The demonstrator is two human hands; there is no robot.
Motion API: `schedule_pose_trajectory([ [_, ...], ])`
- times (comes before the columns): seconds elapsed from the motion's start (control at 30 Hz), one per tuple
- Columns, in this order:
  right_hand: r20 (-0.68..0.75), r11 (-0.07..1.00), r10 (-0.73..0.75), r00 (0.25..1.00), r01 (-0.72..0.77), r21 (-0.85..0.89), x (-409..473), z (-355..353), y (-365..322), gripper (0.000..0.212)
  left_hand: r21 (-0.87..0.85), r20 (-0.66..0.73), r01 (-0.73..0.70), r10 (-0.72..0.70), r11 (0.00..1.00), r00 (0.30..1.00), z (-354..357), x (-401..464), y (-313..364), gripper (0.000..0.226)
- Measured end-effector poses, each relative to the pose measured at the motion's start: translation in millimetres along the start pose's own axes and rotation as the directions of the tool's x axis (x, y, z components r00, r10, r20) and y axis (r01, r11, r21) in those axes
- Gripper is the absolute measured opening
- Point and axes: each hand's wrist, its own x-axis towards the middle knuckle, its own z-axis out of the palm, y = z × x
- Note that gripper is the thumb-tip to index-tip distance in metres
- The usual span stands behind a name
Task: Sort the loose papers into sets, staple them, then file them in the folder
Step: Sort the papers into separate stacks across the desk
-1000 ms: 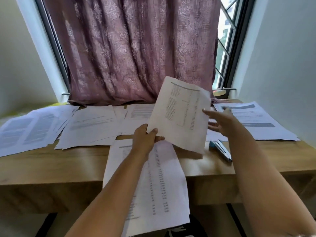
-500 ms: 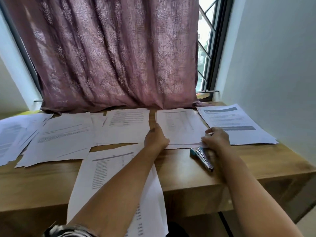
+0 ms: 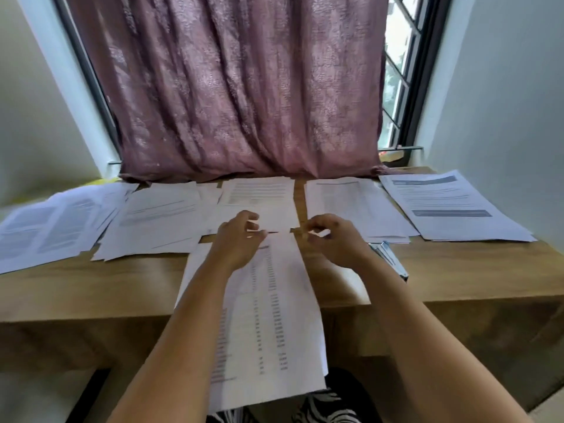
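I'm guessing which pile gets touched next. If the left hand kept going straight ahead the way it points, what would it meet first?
Probably the sheet with text lines lying flat just beyond the left hand, whose curled fingers already overlap its near edge. Behind it hangs the curtain. Depth is hard to judge.

Soft daylight enters at about one o'clock through the black-framed barred window (image 3: 399, 74) — the mauve patterned curtain (image 3: 244, 87) mutes most of it. Shadows are faint. Wide-angle bending bows the edges — printed sheets at nine o'clock look smeared.

Bare forearms — zebra-striped garment (image 3: 320, 410)
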Motion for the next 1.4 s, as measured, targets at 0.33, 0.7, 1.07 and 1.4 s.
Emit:
schedule_pose_trajectory([
  [0.33, 0.433, 0.896, 0.124, 0.893, 0.087, -0.436, -6, 49, -37, 0.076, 0.101, -0.056, 0.149, -0.144, 0.984, 0.988, -54, -54, -83, 0.062],
  [0.7, -0.092, 0.951, 0.017, 0.996, 0.012, 0.31, 4, 32, -44, 0.068, -0.047, -0.269, 0.11, -0.118, 0.993, 0.956, -47, -58, -89, 0.097],
  [1.07, -0.398, 0.712, 0.324, 0.858, 0.056, 0.7, 28, -62, 2, 0.065, -0.481, 0.21, 0.075, 0.031, 0.873, 0.977, -24, -18, -18, 0.016],
  [1.4, -0.102, 0.699, 0.526, 0.844, -0.361, 0.618, 9, -91, 68, 0.063, -0.6, 0.108, 0.189, -0.155, 0.777, 0.982, 83, 54, 54, 0.025],
])
